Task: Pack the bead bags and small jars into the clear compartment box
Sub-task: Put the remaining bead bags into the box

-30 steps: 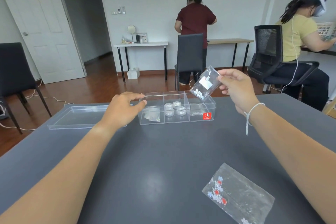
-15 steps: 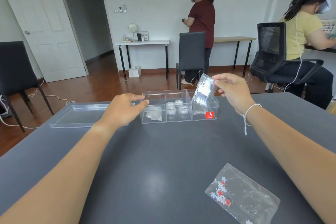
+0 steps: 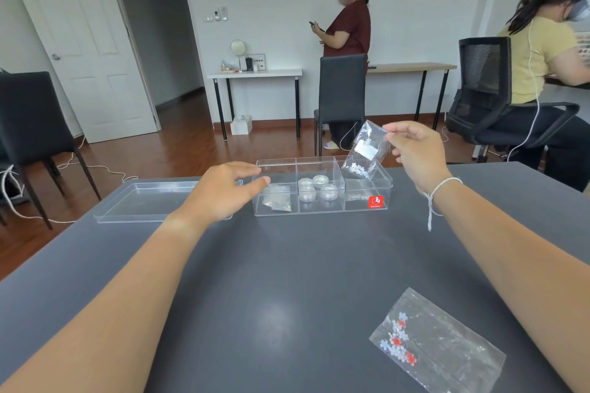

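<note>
A clear compartment box (image 3: 322, 210) with a red sticker stands on the dark table. Its left cell holds a small bead bag (image 3: 277, 201), its middle cell several small jars (image 3: 316, 190), its right cell another bag lying flat. My right hand (image 3: 418, 150) pinches the top corner of a clear bead bag (image 3: 365, 153) whose lower end dips into the right cell. My left hand (image 3: 225, 191) rests at the box's left end, thumb against its wall, fingers over the rim. A larger bag of white and red beads (image 3: 437, 344) lies near me on the right.
The box's clear lid (image 3: 143, 201) lies flat left of the box, partly under my left hand. Beyond the table's far edge are black chairs (image 3: 341, 99), a standing person and a seated person at the right. Cables lie on the wooden floor.
My right hand has lowered the bead bag from above the box until its lower end is inside the right cell. My left hand has stayed at the box's left end.
</note>
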`<control>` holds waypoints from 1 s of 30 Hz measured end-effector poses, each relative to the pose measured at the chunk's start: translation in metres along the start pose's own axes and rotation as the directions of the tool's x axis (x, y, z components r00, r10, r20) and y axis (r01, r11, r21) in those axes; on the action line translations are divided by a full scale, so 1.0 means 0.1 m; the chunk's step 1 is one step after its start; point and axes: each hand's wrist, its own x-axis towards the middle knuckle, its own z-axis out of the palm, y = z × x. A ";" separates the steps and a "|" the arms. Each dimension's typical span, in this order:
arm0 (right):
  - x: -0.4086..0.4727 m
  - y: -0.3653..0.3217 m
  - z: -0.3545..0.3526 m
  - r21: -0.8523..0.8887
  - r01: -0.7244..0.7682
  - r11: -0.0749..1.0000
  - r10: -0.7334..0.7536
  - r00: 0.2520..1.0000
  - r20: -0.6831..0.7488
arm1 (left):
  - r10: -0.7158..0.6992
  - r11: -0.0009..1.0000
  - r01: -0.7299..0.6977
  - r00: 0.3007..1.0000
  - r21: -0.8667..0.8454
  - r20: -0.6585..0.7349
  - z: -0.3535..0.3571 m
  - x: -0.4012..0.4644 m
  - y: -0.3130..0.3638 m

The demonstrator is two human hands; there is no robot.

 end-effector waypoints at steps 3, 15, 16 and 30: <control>-0.01 0.04 0.02 -0.021 0.003 1.000 -0.002 1.000 0.019 | -0.016 1.000 0.016 1.000 -0.012 0.005 0.00 0.00 0.00; -0.03 0.12 0.12 -0.316 0.122 0.941 -0.045 0.969 0.241 | -0.018 1.000 0.018 1.000 -0.011 0.011 0.02 0.01 -0.01; -0.02 0.12 0.12 -0.316 0.122 0.941 -0.044 0.969 0.243 | -0.017 1.000 0.017 1.000 -0.010 0.010 0.02 0.01 -0.02; -0.28 -0.16 -0.10 -0.382 0.291 0.877 -0.174 0.934 0.312 | 0.002 1.000 -0.002 0.999 0.000 0.039 0.01 -0.01 -0.01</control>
